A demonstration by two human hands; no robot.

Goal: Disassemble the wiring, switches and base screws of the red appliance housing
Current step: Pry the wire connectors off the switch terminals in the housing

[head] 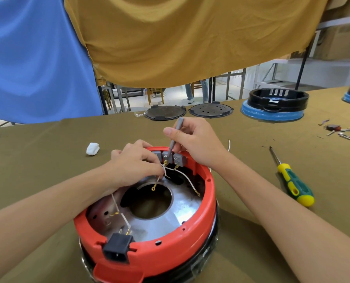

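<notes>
The red appliance housing (207,203) lies upside down near the table's front, its metal inner plate (182,209) exposed. Grey switches (178,159) sit inside the far rim with white wires (187,177) running from their brass terminals. My right hand (194,144) grips a thin grey tool (175,137), its tip down at the middle switch's terminal. My left hand (137,164) reaches inside the far rim and pinches a white wire just left of that terminal. A black power socket (117,250) sits in the near rim, with wires attached.
A yellow-green screwdriver (292,182) lies right of the housing. Loose removed parts (341,130) are scattered at far right. A white wad (92,149) lies left. Two black discs (210,109) and a black-and-blue housing (276,105) stand along the far edge. Cloths hang behind.
</notes>
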